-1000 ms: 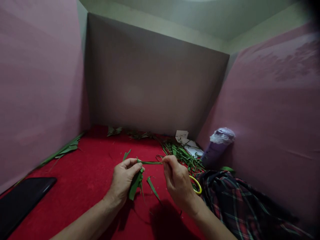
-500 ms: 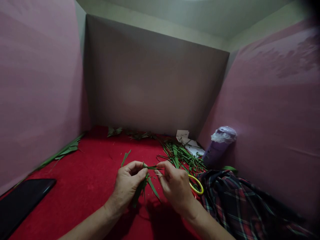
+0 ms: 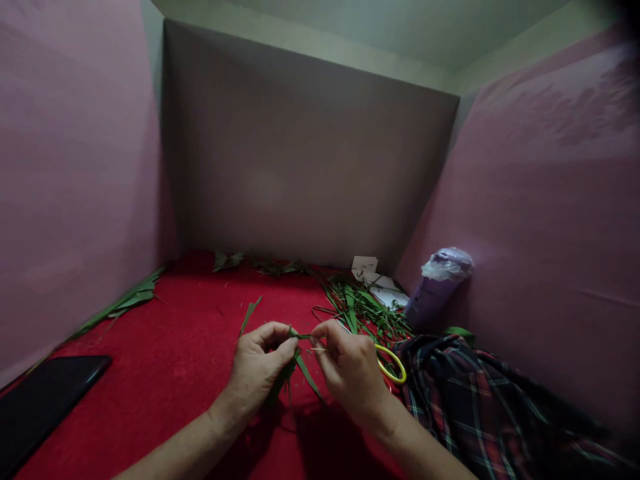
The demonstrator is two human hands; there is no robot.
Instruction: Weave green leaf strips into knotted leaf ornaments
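My left hand (image 3: 257, 367) and my right hand (image 3: 350, 370) meet low in the middle over the red cloth (image 3: 165, 347). Both pinch a thin green leaf strip (image 3: 301, 337) stretched between their fingertips. More green leaf pieces (image 3: 285, 377) hang down from my left hand's grip to the cloth. A yellow ring (image 3: 393, 363), likely a scissor handle, lies just right of my right hand, partly hidden behind it.
A pile of green leaf strips (image 3: 363, 310) lies behind my right hand. A purple bottle (image 3: 435, 290) leans at the right wall, white paper (image 3: 373, 277) near it. Plaid cloth (image 3: 480, 407) fills the lower right. A black flat device (image 3: 45, 400) lies at left; long leaves (image 3: 125, 303) line the left wall.
My hands have drawn closer together, so the strip between them is shorter now. Both hands sit slightly lower in view.
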